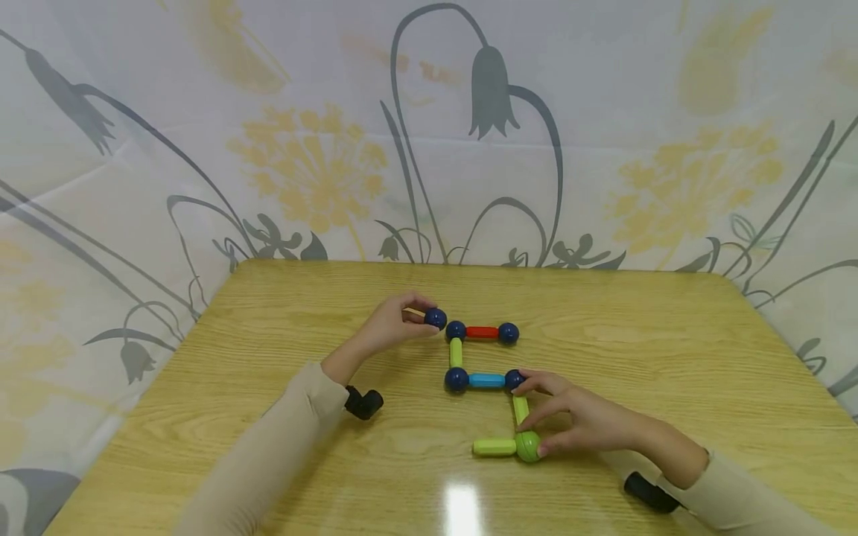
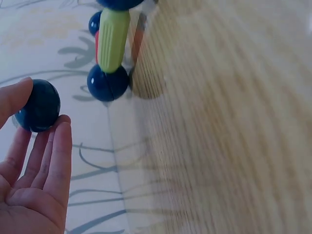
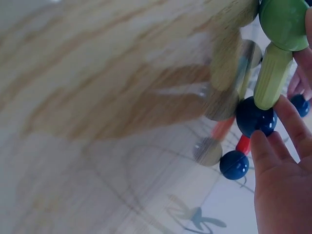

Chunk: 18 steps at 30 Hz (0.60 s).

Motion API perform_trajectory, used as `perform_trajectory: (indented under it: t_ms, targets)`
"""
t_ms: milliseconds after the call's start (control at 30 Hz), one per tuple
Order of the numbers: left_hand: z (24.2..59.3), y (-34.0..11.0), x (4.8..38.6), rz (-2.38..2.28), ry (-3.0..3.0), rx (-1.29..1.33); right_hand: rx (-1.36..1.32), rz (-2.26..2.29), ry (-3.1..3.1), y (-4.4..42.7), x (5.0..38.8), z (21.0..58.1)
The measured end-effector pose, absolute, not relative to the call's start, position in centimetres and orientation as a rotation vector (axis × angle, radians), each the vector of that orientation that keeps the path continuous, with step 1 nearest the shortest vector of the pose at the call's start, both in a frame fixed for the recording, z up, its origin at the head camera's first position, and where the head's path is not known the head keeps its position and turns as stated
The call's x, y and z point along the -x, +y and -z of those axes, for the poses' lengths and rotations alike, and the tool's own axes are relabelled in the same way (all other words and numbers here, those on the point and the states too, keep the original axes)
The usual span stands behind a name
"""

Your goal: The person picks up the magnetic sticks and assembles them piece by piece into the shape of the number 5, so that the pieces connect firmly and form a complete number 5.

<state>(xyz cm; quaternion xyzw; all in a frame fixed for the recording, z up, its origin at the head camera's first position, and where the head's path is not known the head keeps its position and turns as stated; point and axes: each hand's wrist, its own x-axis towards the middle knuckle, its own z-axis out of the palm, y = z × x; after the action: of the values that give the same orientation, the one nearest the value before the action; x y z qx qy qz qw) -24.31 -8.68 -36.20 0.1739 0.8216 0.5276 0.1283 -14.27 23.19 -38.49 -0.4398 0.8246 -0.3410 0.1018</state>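
Observation:
My left hand [image 1: 392, 325] pinches a loose dark blue ball [image 2: 39, 106] between thumb and fingertips. That ball is just left of a zigzag figure of balls and rods on the table. Along the figure run dark blue balls [image 1: 456, 380], a red rod [image 1: 481, 333], a blue rod [image 1: 486, 380] and light green rods [image 1: 494, 447]. At its near right corner sits a light green ball [image 1: 528, 447]. My right hand [image 1: 590, 417] holds this corner, thumb on the green ball, fingertips on the neighbouring rod and blue ball [image 3: 254, 117].
The figure lies on a wood-grain table [image 1: 670, 335]. A cloth [image 1: 570, 171] with grey and yellow flowers hangs behind the table's far edge. Black wrist-worn devices [image 1: 364, 403] show at both wrists, beside beige sleeves [image 1: 268, 454].

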Motion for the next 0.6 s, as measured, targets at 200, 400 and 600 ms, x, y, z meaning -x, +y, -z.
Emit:
perform_trajectory:
  t_ms: [200, 400, 600]
  targets:
    - [36.1, -9.0, 22.4, -1.546, 2.341, -0.572, 1.298, 1.002, 2.434, 23.1, 14.3, 38.3]
    - [36.4, -9.5, 20.4, -1.524, 2.313, -0.659, 1.285, 0.998, 2.436, 23.1, 14.4, 38.3]
    - [37.0, -9.9, 19.0, -1.506, 2.234, -0.682, 1.288, 1.004, 2.427, 23.1, 14.3, 38.3]
